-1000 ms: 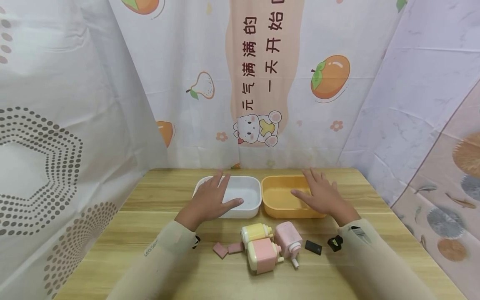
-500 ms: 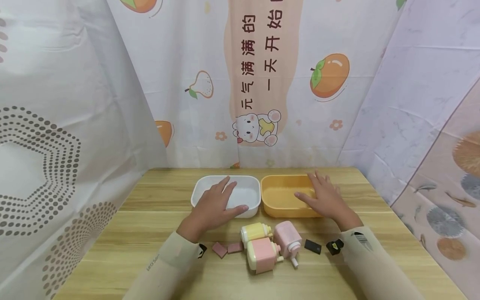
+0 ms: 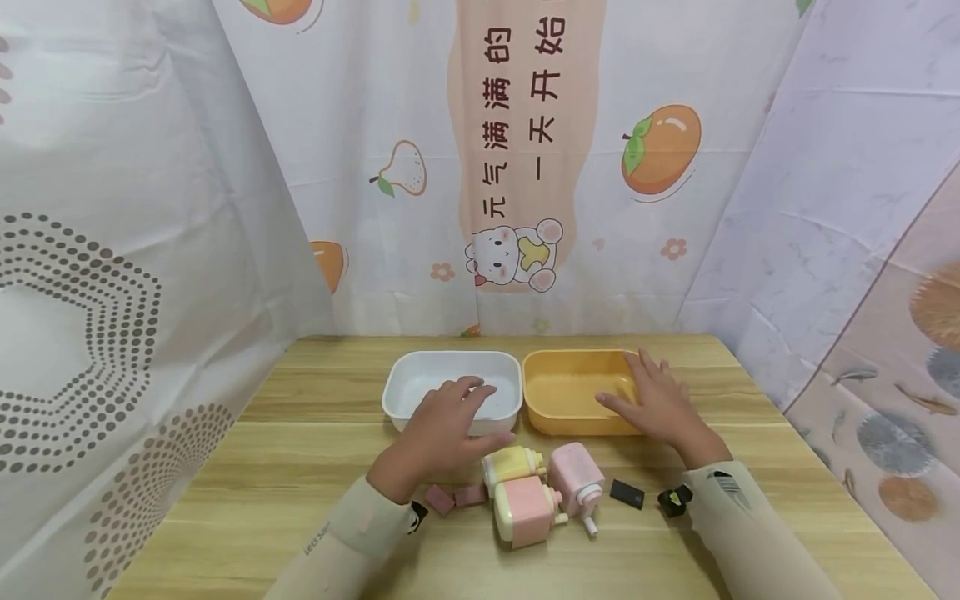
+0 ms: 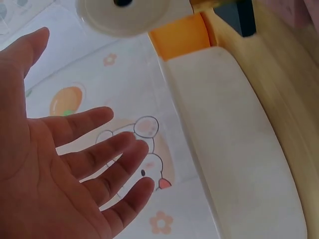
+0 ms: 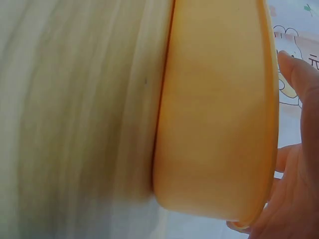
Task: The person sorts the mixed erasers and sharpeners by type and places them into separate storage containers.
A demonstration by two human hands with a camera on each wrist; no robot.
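Observation:
My left hand (image 3: 442, 429), fingers loosely spread and holding nothing, is over the front edge of the white bin (image 3: 408, 367). Its thumb overlaps the yellow crank pencil sharpener (image 3: 510, 467) in the head view. In the left wrist view the palm (image 4: 65, 174) faces the camera, beside the white bin's wall (image 4: 224, 124). Over the right end of the orange bin (image 3: 570, 425) is my right hand (image 3: 663, 408), fingers extended. The right wrist view has this hand (image 5: 299, 164) along the orange bin's rim (image 5: 271, 99). Two pink sharpeners, one with a cream body (image 3: 525, 512) and one all pink (image 3: 576, 475), lie by the yellow one.
Two small pink blocks (image 3: 440, 500) lie left of the sharpeners, and a small black block (image 3: 627, 494) lies to their right. The bins stand side by side toward the back of the wooden table (image 3: 285, 467). Printed curtains (image 3: 405, 250) hang behind and at the sides.
My left hand has come back from the white bin toward the sharpeners and slightly right. The right hand has shifted a little right over the orange bin. The sharpeners and blocks stay put.

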